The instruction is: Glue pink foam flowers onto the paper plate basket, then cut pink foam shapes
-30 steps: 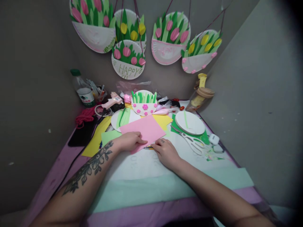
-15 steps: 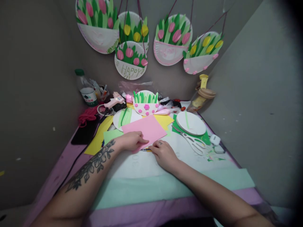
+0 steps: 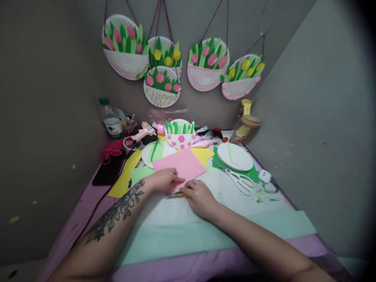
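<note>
A sheet of pink paper (image 3: 188,158) lies tilted in the middle of the table. My left hand (image 3: 164,179) grips its lower left part, index finger stretched along the surface and the other fingers curled. Close by, my right hand (image 3: 199,196) is closed at the sheet's lower edge, its thumb and fingertips pinching the paper there. A thin pen or pencil (image 3: 175,194) with a yellow part lies just below that edge, by my right thumb. My thumb on the left is hidden.
Scissors (image 3: 236,178) and stacked white paper plates (image 3: 235,156) lie to the right. Behind the sheet stand a decorated plate pocket (image 3: 181,140) and a pink glue gun (image 3: 143,131). A bottle (image 3: 111,121) is at back left, a lidded cup (image 3: 246,125) at back right.
The view has tilted up slightly, so everything sits lower in it. Both hands stay at the pink paper's lower edge, with hardly any movement.
</note>
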The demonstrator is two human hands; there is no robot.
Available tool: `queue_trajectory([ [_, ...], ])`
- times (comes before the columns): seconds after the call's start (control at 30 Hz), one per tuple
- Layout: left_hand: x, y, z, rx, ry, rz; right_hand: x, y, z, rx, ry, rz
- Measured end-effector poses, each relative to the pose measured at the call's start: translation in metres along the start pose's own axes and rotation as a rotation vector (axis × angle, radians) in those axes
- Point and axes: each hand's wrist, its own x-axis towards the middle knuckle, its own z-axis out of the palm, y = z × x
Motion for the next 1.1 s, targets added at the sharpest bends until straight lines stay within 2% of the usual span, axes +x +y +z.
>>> queue_trajectory([
  [0.07, -0.001, 0.0, 0.0, 0.011, -0.001, -0.004, 0.0, 0.027, -0.017, -0.015, 0.11, 0.108],
  [0.13, -0.001, 0.0, 0.001, 0.021, 0.011, -0.005, -0.002, 0.064, -0.039, -0.059, 0.224, 0.28],
  [0.2, -0.001, -0.001, 0.001, 0.02, 0.016, 0.002, -0.005, 0.106, -0.061, -0.158, 0.28, 0.419],
  [0.3, -0.001, -0.001, -0.001, 0.015, -0.002, 0.002, -0.015, 0.162, -0.083, -0.351, 0.215, 0.617],
  [0.4, -0.002, 0.002, -0.003, 0.012, -0.003, -0.01, -0.02, 0.191, -0.085, -0.405, 0.114, 0.757],
  [0.5, -0.004, 0.009, -0.003, 0.024, 0.005, -0.047, -0.013, 0.185, -0.067, -0.303, 0.214, 0.751],
  [0.57, -0.006, 0.017, -0.003, 0.037, 0.007, -0.097, -0.002, 0.167, -0.046, -0.044, 0.294, 0.691],
  [0.67, -0.01, 0.03, -0.002, 0.036, 0.011, -0.188, 0.018, 0.138, -0.012, 0.485, 0.251, 0.632],
  [0.77, -0.015, 0.039, 0.001, 0.028, 0.015, -0.237, 0.033, 0.123, 0.011, 0.744, 0.211, 0.653],
  [0.93, -0.02, 0.042, 0.007, -0.016, 0.072, -0.267, 0.033, 0.117, 0.014, 0.874, 0.313, 0.605],
  [1.1, -0.019, 0.041, 0.009, -0.051, 0.105, -0.251, 0.022, 0.101, 0.006, 0.775, 0.344, 0.547],
])
